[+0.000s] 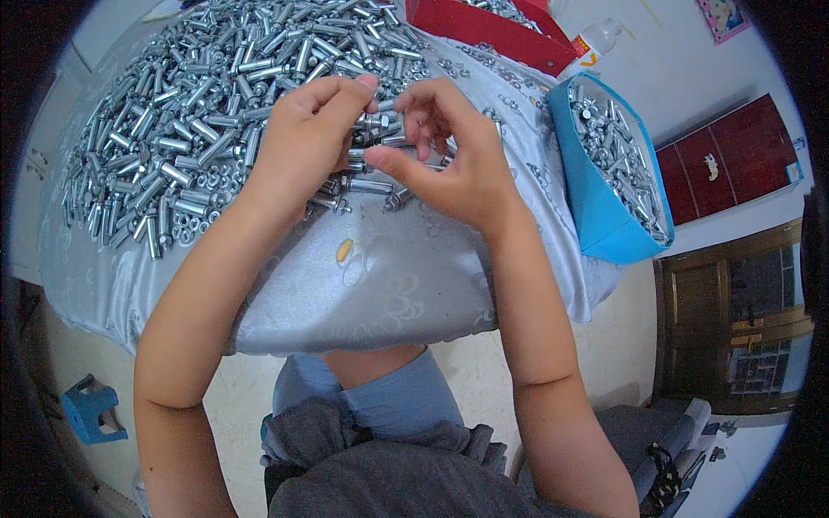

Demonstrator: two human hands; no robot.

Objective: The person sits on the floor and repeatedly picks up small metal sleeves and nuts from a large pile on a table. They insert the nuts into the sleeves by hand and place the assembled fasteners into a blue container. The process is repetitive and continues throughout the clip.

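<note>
My left hand point(306, 134) is closed, thumb pressed toward the fingers, over the near edge of a large pile of metal sleeve anchor bolts point(207, 129). A bolt with a hex nut point(377, 121) sticks out from its fingers; the hand hides the rest of it. Just to the right, my right hand point(462, 160) holds nothing that I can see. Its thumb and curled fingers stand apart, facing that bolt. Below the two hands a few loose bolts point(367, 185) lie on the silvery tablecloth point(380, 285).
On the right of the table stands a blue fabric bin point(613, 229) full of bolts. Behind it are a plastic bottle point(596, 41) and a red box point(492, 33) with metal parts. Loose nuts point(186, 229) and a small yellow piece point(344, 250) lie on the cloth. A blue stool point(91, 410) stands lower left.
</note>
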